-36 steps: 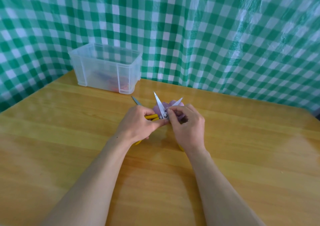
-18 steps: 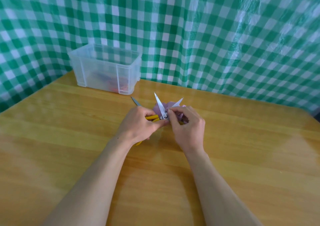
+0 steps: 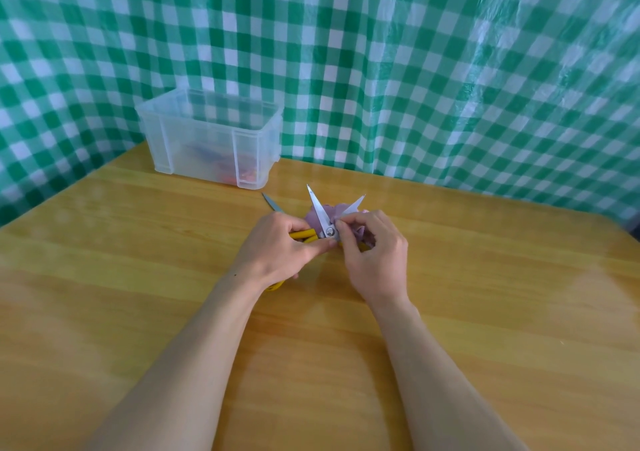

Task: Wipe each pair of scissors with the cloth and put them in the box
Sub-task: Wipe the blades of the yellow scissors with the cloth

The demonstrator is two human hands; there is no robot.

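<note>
At the frame centre the left hand grips the yellow-handled steel scissors, blades spread wide, probably to expose the inner edges. The right hand pinches the crumpled purple cloth against one blade near the pivot. The clear plastic box waits at upper left

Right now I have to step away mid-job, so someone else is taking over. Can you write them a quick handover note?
Left hand: grips the yellow-handled scissors by the handles, blades spread open.
Right hand: pinches the purple cloth against one blade near the pivot.
A second blade tip lies on the table behind the left hand, likely another pair; the rest is hidden.
Clear box: back left, with coloured things inside, too blurred to name.
Done: wiping of this pair is under way.
Left: finish wiping, box it, then do the other pair.
</note>
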